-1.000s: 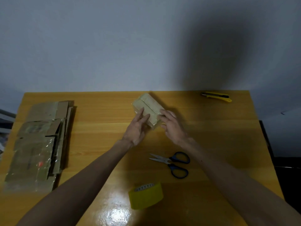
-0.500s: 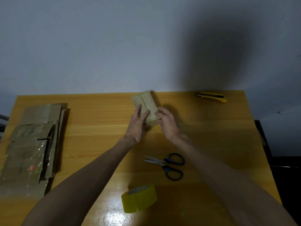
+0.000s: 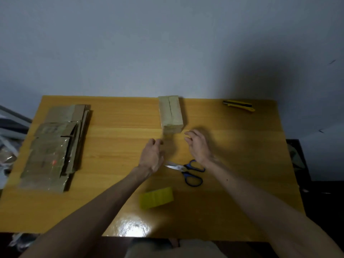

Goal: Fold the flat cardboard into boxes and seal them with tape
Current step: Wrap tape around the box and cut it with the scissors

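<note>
Cardboard box (image 3: 171,113) lies released; left hand (image 3: 151,157) and right hand (image 3: 198,146) have drawn back, slack and empty.

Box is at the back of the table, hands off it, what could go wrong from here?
The box stands at the far edge of the table; a nudge could push it off. The scissors lie just beside the left hand, blades toward it; a careless reach for the tape roll might catch them.
</note>
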